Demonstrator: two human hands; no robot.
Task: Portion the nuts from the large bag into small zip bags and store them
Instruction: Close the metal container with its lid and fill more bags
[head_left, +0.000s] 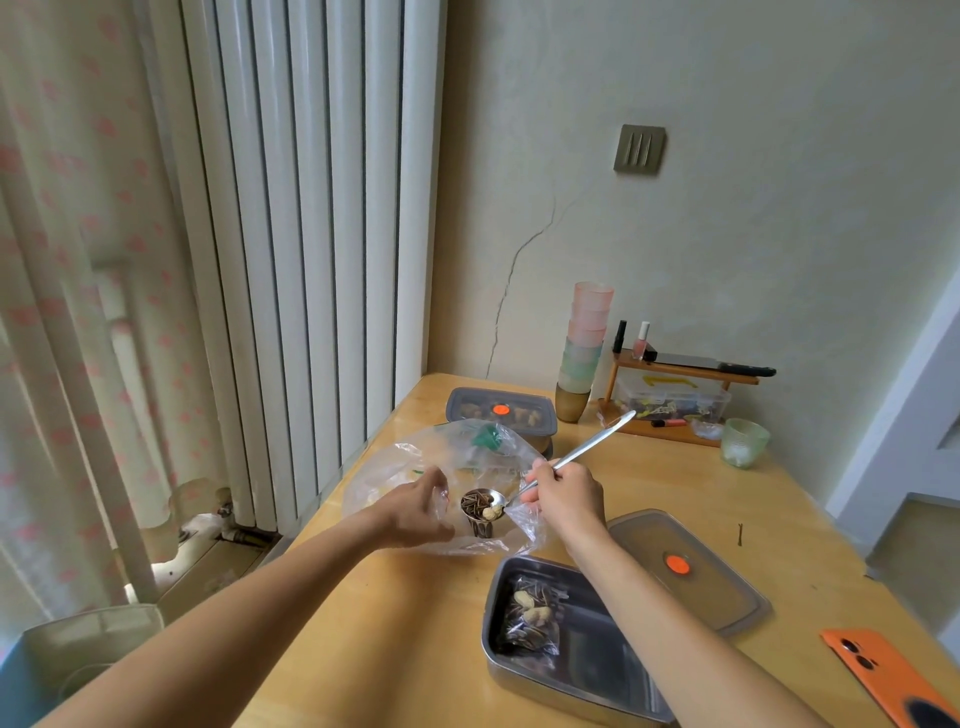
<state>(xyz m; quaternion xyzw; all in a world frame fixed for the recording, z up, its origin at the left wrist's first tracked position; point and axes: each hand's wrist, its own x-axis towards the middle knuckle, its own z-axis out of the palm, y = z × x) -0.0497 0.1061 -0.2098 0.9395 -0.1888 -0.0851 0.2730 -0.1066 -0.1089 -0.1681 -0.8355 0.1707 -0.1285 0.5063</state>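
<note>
The large bag (395, 467) lies open at the left of the table (415, 623). Our left hand (415, 512) pinches clear plastic, apparently the mouth of the small zip bag (479, 527), which stands partly filled over the large bag. The spoon (571, 457), loaded with seeds and peanuts, sits just above that mouth. Its long axis runs from the bowl up and right to the handle tip. Our right hand (566, 499) grips the handle near the bowl, so the tipping move goes left and down. Nearer us, a filled zip bag (527, 618) lies in the steel tray (561, 693), with the lid (727, 597) beside it.
</note>
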